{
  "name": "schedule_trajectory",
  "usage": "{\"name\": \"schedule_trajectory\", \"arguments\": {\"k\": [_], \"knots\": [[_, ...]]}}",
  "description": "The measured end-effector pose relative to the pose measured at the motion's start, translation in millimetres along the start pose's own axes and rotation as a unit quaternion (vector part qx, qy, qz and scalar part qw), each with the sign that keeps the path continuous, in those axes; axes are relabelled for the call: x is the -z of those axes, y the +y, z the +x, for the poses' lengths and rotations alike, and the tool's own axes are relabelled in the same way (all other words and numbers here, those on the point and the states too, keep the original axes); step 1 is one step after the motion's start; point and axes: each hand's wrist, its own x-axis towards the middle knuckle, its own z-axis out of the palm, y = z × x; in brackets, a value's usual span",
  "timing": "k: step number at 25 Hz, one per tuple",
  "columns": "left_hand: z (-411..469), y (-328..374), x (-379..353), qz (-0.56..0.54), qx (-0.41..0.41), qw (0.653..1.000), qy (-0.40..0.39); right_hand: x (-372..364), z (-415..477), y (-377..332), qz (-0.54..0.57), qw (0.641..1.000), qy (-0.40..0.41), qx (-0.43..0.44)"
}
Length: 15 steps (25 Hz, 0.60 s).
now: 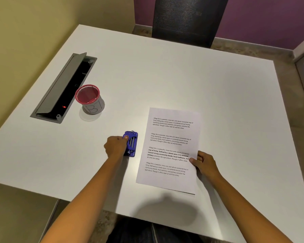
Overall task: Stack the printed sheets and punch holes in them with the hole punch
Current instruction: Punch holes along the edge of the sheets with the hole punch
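Printed sheets [170,149] lie in one stack on the white table [165,76], text facing up, a little right of centre. My right hand [203,163] pinches the stack's right edge, thumb on top. A blue hole punch [131,143] with metal rods stands just left of the stack, a small gap between them. My left hand [115,146] grips the punch from its left side, thumb on the top near corner.
A red mesh pen cup [89,99] stands at the left. Behind it an open grey cable hatch [63,88] is set into the tabletop. A black chair [188,20] stands at the far edge. The near table edge runs below my forearms.
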Motion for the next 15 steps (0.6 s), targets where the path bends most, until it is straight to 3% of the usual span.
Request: {"name": "schedule_trajectory", "arguments": {"k": [15], "knots": [[0, -9, 1, 0.024, -0.083, 0.996, -0.03, 6, -5, 2, -0.006, 1.0, 0.009, -0.013]]}}
